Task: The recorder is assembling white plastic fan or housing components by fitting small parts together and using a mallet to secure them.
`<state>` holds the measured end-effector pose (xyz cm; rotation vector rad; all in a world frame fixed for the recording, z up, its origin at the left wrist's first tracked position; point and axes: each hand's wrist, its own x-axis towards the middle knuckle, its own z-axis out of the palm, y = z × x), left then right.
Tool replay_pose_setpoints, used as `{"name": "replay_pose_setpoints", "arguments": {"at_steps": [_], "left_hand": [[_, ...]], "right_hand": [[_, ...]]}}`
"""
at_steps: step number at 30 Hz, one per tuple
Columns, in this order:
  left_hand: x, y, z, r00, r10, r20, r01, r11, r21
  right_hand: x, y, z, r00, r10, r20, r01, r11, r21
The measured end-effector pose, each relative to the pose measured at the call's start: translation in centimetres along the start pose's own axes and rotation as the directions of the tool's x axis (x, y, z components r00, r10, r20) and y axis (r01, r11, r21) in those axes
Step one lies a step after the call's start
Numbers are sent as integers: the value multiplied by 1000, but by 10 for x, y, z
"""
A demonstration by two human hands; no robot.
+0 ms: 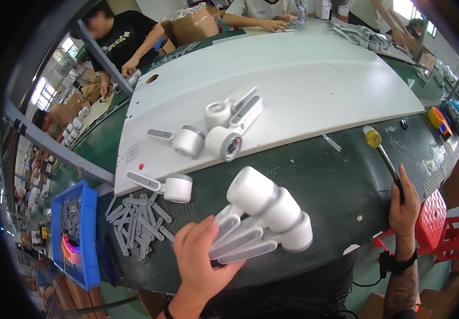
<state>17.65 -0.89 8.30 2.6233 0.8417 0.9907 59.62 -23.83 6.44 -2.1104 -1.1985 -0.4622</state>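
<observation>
My left hand (200, 260) is closed round the handles of three white handheld fans (256, 194), held side by side above the green table's near edge, their round heads pointing away to the right. On the right, my right hand (406, 207) grips the black handle of a small mallet (372, 137); its white and yellow head rests on or just over the table. Ahead of the left hand, several more handheld fans lie on a white board: one with a slotted grille (217, 114), one with a dark round opening (232, 147), one at the board's near edge (178, 189).
Grey strip-shaped parts (139, 223) are heaped left of my left hand. Beyond them stands a blue bin (88, 244) with similar parts. The white board (314, 90) spans the table. At right are an orange tape roll (439, 122) and red stools (455, 236). Other people work across the table.
</observation>
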Motion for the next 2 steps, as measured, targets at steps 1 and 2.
{"name": "replay_pose_setpoints", "arguments": {"at_steps": [1, 2], "left_hand": [[3, -2, -2, 988, 148, -50, -147, 989, 23], [6, -4, -6, 951, 292, -100, -288, 956, 53]], "right_hand": [[-1, 0, 0, 1000, -4, -12, 4, 1000, 15], [-3, 0, -3, 998, 58, 23, -58, 998, 9]]}}
